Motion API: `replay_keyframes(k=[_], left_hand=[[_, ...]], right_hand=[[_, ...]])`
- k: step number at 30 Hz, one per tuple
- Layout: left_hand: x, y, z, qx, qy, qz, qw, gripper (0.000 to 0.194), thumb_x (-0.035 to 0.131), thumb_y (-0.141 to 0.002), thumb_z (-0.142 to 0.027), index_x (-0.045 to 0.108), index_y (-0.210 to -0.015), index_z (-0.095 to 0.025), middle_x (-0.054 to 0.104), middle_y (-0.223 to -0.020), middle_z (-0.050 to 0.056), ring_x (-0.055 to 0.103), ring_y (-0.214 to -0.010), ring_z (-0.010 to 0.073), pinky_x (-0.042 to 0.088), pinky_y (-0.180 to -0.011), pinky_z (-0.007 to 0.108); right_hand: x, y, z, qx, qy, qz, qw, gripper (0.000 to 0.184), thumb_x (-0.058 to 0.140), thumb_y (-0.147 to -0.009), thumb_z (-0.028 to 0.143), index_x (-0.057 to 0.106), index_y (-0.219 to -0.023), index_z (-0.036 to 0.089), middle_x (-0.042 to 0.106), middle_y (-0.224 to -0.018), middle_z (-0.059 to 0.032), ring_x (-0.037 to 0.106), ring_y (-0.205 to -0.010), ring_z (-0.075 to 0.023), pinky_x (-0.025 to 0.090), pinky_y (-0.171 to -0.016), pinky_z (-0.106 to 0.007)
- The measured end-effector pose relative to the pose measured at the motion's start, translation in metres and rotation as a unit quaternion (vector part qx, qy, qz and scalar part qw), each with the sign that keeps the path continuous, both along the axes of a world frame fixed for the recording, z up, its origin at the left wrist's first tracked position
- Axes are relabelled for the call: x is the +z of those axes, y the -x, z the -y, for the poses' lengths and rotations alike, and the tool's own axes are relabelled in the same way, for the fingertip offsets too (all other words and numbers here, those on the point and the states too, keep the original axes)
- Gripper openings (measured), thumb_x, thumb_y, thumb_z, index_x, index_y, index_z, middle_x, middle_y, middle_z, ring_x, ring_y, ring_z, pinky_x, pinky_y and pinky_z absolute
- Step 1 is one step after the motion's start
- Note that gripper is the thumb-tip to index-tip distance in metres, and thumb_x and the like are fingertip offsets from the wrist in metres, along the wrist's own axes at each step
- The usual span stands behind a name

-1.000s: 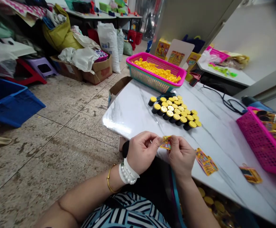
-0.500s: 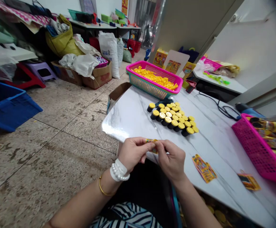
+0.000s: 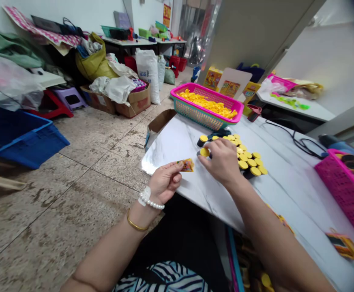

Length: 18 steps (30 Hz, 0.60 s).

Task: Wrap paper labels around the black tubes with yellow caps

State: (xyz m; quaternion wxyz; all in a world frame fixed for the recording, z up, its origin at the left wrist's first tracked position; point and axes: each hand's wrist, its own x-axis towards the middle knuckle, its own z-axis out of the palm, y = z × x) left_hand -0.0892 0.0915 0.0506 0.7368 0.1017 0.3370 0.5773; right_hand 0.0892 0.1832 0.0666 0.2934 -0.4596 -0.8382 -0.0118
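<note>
My left hand (image 3: 164,181) pinches a small orange printed label (image 3: 187,165) between thumb and fingers, just above the near edge of the white marble table (image 3: 177,142). My right hand (image 3: 222,159) has reached forward over a cluster of black tubes with yellow caps (image 3: 249,160) standing on the table. Its fingers close around one yellow-capped tube (image 3: 204,152) at the near left corner of the cluster.
A pink and teal basket of yellow caps (image 3: 206,106) stands at the table's far end. A pink basket (image 3: 342,188) of filled tubes sits at the right, a small printed box (image 3: 342,244) near it. A black cable (image 3: 298,140) crosses the table. Blue crate (image 3: 21,138) and cardboard boxes (image 3: 132,101) stand on the floor.
My hands have parted. The left keeps the label and has moved slightly left. The right has let go of it and reached forward to a tube in the cluster.
</note>
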Motion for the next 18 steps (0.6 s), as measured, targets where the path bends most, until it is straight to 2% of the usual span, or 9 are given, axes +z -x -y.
replay_keyframes(k=[1, 2, 4, 6, 7, 8, 9, 11, 18], left_hand=[[0.0, 0.0, 0.0, 0.002, 0.0, 0.009, 1.0, 0.01, 0.074, -0.078, -0.011, 0.066, -0.083, -0.006, 0.067, -0.078, 0.003, 0.037, -0.039, -0.0032, 0.019, -0.031, 0.008], [-0.001, 0.0, -0.001, 0.004, 0.001, 0.017, 1.0, 0.009, 0.072, -0.08, -0.011, 0.065, -0.083, -0.006, 0.066, -0.078, 0.003, 0.037, -0.039, -0.0033, 0.019, -0.031, 0.008], [-0.001, -0.004, -0.003, 0.0, 0.006, 0.033, 0.999, 0.006, 0.068, -0.083, -0.01, 0.064, -0.083, -0.006, 0.064, -0.075, 0.002, 0.036, -0.038, -0.0031, 0.019, -0.03, 0.008], [0.0, -0.01, -0.005, -0.015, 0.008, 0.048, 0.999, 0.005, 0.065, -0.086, -0.01, 0.064, -0.083, -0.005, 0.061, -0.072, 0.001, 0.037, -0.038, -0.0028, 0.019, -0.03, 0.008], [0.001, -0.013, -0.006, -0.024, 0.007, 0.056, 0.998, 0.005, 0.063, -0.087, -0.01, 0.064, -0.085, -0.005, 0.061, -0.072, 0.001, 0.037, -0.038, -0.0027, 0.02, -0.031, 0.008], [0.002, -0.017, -0.006, -0.033, 0.004, 0.065, 0.997, 0.005, 0.062, -0.088, -0.01, 0.064, -0.086, -0.006, 0.061, -0.072, 0.001, 0.037, -0.039, -0.0027, 0.02, -0.031, 0.008], [0.003, -0.019, -0.007, -0.04, 0.0, 0.074, 0.997, 0.005, 0.062, -0.088, -0.01, 0.064, -0.087, -0.006, 0.061, -0.072, 0.001, 0.037, -0.039, -0.0027, 0.021, -0.031, 0.008], [0.004, -0.024, -0.007, -0.042, -0.004, 0.089, 0.995, 0.004, 0.063, -0.088, -0.01, 0.065, -0.088, -0.006, 0.061, -0.074, 0.0, 0.037, -0.039, -0.0028, 0.021, -0.031, 0.008], [0.003, -0.032, -0.009, -0.03, 0.023, 0.111, 0.993, 0.011, 0.057, -0.092, -0.011, 0.062, -0.083, -0.008, 0.062, -0.072, 0.001, 0.036, -0.037, -0.002, 0.021, -0.029, 0.009]], right_hand=[[0.003, -0.002, 0.01, 0.016, 0.042, -0.09, 0.995, 0.021, 0.072, -0.079, 0.033, 0.07, -0.096, 0.02, 0.072, -0.098, -0.0094, 0.059, -0.103, -0.0299, 0.041, -0.099, -0.049], [0.005, -0.005, 0.021, 0.035, 0.097, -0.191, 0.976, 0.024, 0.071, -0.081, 0.037, 0.07, -0.099, 0.022, 0.072, -0.099, -0.0073, 0.062, -0.099, -0.027, 0.045, -0.095, -0.046], [0.007, -0.008, 0.038, 0.071, 0.202, -0.381, 0.899, 0.026, 0.068, -0.084, 0.042, 0.068, -0.104, 0.024, 0.072, -0.101, -0.0045, 0.066, -0.096, -0.0229, 0.05, -0.091, -0.043], [0.005, -0.009, 0.05, 0.094, 0.277, -0.5, 0.815, 0.026, 0.07, -0.084, 0.042, 0.069, -0.102, 0.024, 0.073, -0.1, -0.0037, 0.068, -0.096, -0.0212, 0.052, -0.091, -0.042], [0.003, -0.008, 0.053, 0.095, 0.301, -0.529, 0.788, 0.026, 0.072, -0.082, 0.042, 0.07, -0.1, 0.023, 0.073, -0.098, -0.0036, 0.068, -0.095, -0.0206, 0.052, -0.092, -0.041], [0.0, -0.008, 0.056, 0.091, 0.318, -0.542, 0.773, 0.026, 0.075, -0.08, 0.04, 0.07, -0.097, 0.022, 0.073, -0.096, -0.0033, 0.069, -0.093, -0.0201, 0.053, -0.092, -0.041], [-0.002, -0.007, 0.058, 0.081, 0.325, -0.546, 0.768, 0.025, 0.076, -0.078, 0.039, 0.07, -0.096, 0.022, 0.073, -0.093, -0.0031, 0.069, -0.091, -0.0195, 0.054, -0.091, -0.04], [-0.004, -0.007, 0.06, 0.053, 0.318, -0.54, 0.777, 0.025, 0.078, -0.078, 0.038, 0.07, -0.094, 0.02, 0.073, -0.09, -0.0025, 0.069, -0.087, -0.0184, 0.055, -0.087, -0.039], [0.008, -0.01, 0.076, 0.026, 0.261, -0.453, 0.852, 0.02, 0.074, -0.08, 0.031, 0.066, -0.095, 0.02, 0.075, -0.104, -0.0075, 0.072, -0.094, -0.0205, 0.056, -0.091, -0.039]])
